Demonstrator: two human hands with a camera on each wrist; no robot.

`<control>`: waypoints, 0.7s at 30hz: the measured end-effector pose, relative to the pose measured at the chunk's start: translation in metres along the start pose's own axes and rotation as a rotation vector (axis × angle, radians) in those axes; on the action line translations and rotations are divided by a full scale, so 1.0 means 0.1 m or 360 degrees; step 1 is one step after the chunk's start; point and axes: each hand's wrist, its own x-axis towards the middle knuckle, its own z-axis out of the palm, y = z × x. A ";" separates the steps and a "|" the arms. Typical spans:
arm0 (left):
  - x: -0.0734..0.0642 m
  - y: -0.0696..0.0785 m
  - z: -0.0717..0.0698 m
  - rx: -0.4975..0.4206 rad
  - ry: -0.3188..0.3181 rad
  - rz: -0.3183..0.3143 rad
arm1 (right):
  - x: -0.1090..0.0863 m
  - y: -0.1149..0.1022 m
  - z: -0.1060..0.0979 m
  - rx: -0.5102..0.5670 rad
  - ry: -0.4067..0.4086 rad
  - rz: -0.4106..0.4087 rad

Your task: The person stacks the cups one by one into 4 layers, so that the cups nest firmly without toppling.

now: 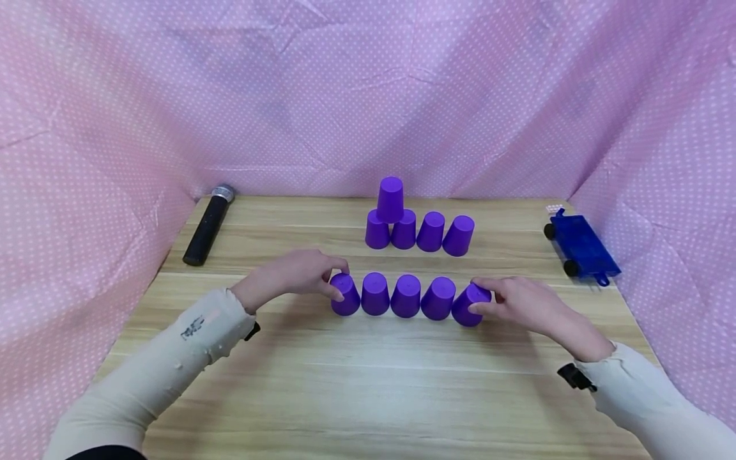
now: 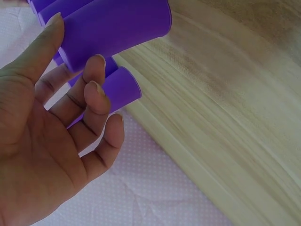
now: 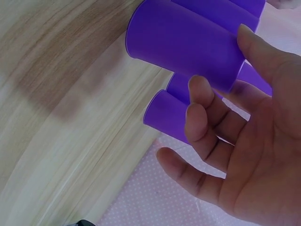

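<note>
Several purple cups stand upside down in a front row. My left hand (image 1: 307, 273) grips the leftmost cup (image 1: 347, 303) near its top, thumb on the near side. In the left wrist view the thumb and fingers sit at the narrow end of that cup (image 2: 117, 30). At the row's other end my right hand (image 1: 520, 303) holds the rightmost cup (image 1: 467, 309), which leans slightly. The right wrist view has the thumb and forefinger around this cup (image 3: 183, 42), other fingers loosely bent. Between them sits the middle cup (image 1: 406, 297).
Behind is a second row of purple cups (image 1: 431, 232), with one cup (image 1: 391, 199) on top of the two at its left. A black microphone (image 1: 206, 230) lies at the left, a blue toy cart (image 1: 583, 246) at the right. Pink dotted cloth (image 1: 368, 96) surrounds the wooden table (image 1: 368, 396).
</note>
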 end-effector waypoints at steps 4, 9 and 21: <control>0.02 -0.01 -0.01 -0.0028 -0.0026 -0.0031 | 0.00 -0.01 0.01 -0.0043 0.0053 -0.0045; 0.03 0.00 -0.03 -0.0039 -0.0057 -0.0053 | 0.00 0.00 0.02 -0.0048 0.0100 -0.0098; 0.03 0.01 -0.04 -0.0006 -0.0062 -0.0042 | 0.01 0.08 -0.15 -0.0093 0.0139 -0.0073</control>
